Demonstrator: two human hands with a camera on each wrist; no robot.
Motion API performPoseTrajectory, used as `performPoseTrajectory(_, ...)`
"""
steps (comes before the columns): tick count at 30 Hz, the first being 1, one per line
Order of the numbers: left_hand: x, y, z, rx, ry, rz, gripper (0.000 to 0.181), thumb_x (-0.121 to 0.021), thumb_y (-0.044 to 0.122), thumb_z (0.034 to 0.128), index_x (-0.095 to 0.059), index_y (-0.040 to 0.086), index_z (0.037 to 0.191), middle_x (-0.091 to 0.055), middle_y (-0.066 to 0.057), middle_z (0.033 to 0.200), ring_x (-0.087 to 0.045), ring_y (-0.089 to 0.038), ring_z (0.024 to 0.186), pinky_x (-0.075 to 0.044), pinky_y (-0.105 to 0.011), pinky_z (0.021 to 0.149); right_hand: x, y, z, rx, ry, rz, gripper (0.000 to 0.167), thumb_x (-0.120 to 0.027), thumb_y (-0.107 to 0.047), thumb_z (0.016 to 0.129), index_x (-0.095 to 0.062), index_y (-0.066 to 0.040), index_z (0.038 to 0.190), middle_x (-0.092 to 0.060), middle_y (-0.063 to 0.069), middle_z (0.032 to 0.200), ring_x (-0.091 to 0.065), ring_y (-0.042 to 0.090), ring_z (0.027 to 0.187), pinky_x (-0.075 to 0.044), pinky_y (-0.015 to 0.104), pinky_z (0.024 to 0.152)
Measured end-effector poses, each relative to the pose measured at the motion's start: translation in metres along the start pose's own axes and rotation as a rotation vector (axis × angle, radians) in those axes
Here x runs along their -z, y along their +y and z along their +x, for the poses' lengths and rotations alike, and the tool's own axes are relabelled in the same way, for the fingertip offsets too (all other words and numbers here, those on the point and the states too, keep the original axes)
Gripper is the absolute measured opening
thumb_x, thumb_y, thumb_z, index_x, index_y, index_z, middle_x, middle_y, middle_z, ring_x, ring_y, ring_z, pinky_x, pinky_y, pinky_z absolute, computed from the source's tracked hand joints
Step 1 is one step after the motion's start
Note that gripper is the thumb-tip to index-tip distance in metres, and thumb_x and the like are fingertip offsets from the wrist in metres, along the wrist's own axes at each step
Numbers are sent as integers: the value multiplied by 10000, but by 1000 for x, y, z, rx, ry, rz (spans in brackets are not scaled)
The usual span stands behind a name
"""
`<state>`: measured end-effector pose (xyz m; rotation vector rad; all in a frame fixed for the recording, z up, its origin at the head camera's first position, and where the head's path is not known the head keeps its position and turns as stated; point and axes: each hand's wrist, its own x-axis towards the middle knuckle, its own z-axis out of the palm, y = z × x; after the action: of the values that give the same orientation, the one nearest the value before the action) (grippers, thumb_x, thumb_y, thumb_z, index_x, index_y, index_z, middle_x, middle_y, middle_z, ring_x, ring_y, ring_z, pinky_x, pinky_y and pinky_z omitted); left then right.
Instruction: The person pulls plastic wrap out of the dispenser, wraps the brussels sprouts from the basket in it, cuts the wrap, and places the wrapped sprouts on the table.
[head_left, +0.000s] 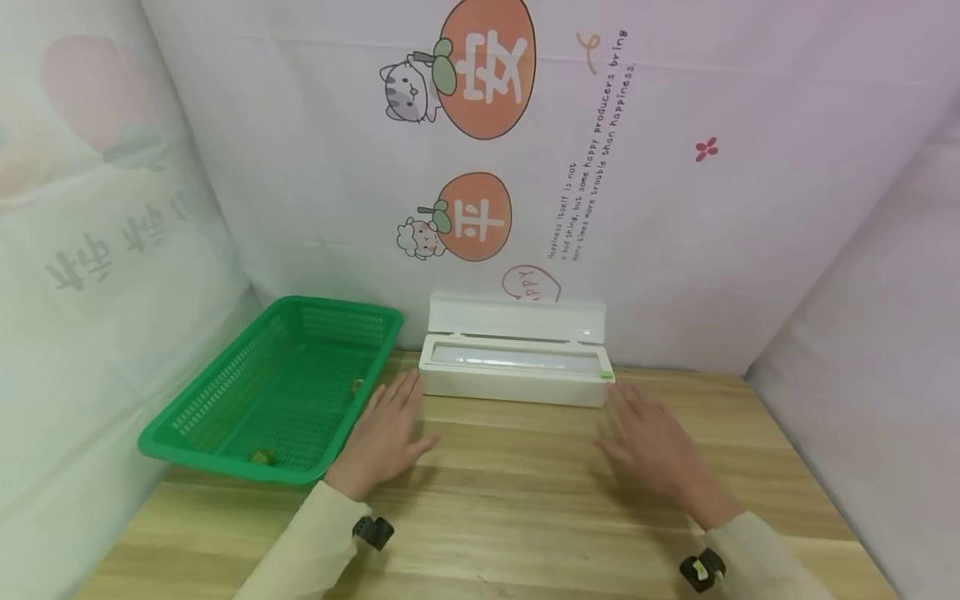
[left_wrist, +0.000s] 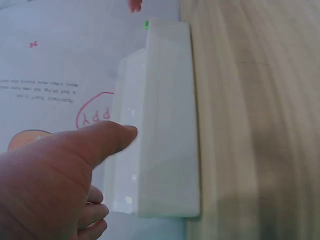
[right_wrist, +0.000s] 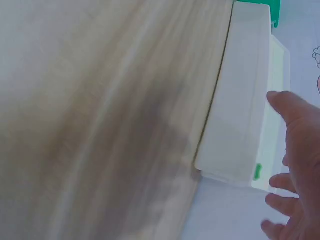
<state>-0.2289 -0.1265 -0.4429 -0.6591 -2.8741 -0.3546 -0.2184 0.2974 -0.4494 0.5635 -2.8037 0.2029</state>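
A long white cling film dispenser (head_left: 517,387) stands against the back wall, its clear lid (head_left: 517,318) tilted up behind it. At its right end sits a small green slider (head_left: 606,374). My left hand (head_left: 386,433) is at the dispenser's left end, fingers extended and thumb apart; whether it touches the box I cannot tell. Near the right end is my right hand (head_left: 651,437), slightly blurred, its fingers spread. In the left wrist view, the left thumb (left_wrist: 107,140) overlaps the dispenser's edge. The right wrist view has the right hand (right_wrist: 305,150) beside it, holding nothing.
A green plastic basket (head_left: 225,465) lies left of the dispenser, close to my left hand. Small yellowish pieces (head_left: 262,457) show at its side. The wooden table (head_left: 510,517) meets printed cloth walls (head_left: 652,233) at the back and sides.
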Motion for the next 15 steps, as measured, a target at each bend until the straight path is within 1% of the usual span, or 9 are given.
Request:
performPoseTrajectory(2, 7, 2, 6, -12, 14, 17, 904, -699, 446, 1004, -283, -63, 1626, -299, -244, 1712, -293, -413, 1599, -296, -612, 1292, 6, 1, 6, 12, 17, 28, 812, -696, -368, 1018, -322, 31, 1619, -430, 306, 1609, -465, 523, 1441, -399, 679, 1191)
performPoseTrajectory(5, 19, 4, 18, -28, 34, 37, 899, -750, 392, 978, -312, -71, 1612, -345, -245, 1691, -340, -407, 1579, -312, -578, 1295, 17, 1, 15, 42, 57, 44, 747, -736, -251, 998, -380, 47, 1583, -512, 334, 1525, -549, 531, 1350, -490, 665, 1108)
performPoseTrajectory(8, 29, 4, 31, -37, 61, 35, 852, -799, 304, 946, -376, -67, 1586, -429, -241, 1646, -422, -395, 1535, -370, -529, 1275, 25, 2, 29, 114, 119, 23, 707, -805, -166, 935, -468, 88, 1502, -601, 354, 1402, -629, 526, 1239, -570, 633, 1001)
performPoseTrajectory(11, 36, 1, 45, -46, 86, 11, 767, -817, 218, 929, -453, -48, 1549, -515, -231, 1583, -510, -380, 1472, -459, -493, 1215, 29, 3, 45, 188, 165, 12, 643, -851, -115, 881, -555, 110, 1406, -664, 341, 1297, -671, 504, 1163, -599, 602, 961)
performPoseTrajectory(13, 40, -2, 54, -52, 97, -4, 704, -815, 172, 926, -499, -32, 1522, -562, -222, 1545, -558, -370, 1431, -505, -481, 1171, 31, 5, 56, 222, 167, 17, 588, -863, -97, 863, -602, 111, 1347, -685, 328, 1257, -678, 495, 1147, -600, 594, 965)
performPoseTrajectory(15, 43, -4, 63, -58, 101, -8, 643, -811, 138, 926, -545, -20, 1489, -609, -217, 1496, -605, -368, 1380, -548, -477, 1121, 34, 7, 66, 247, 148, 16, 542, -863, -84, 858, -630, 113, 1306, -696, 321, 1237, -683, 490, 1133, -595, 594, 971)
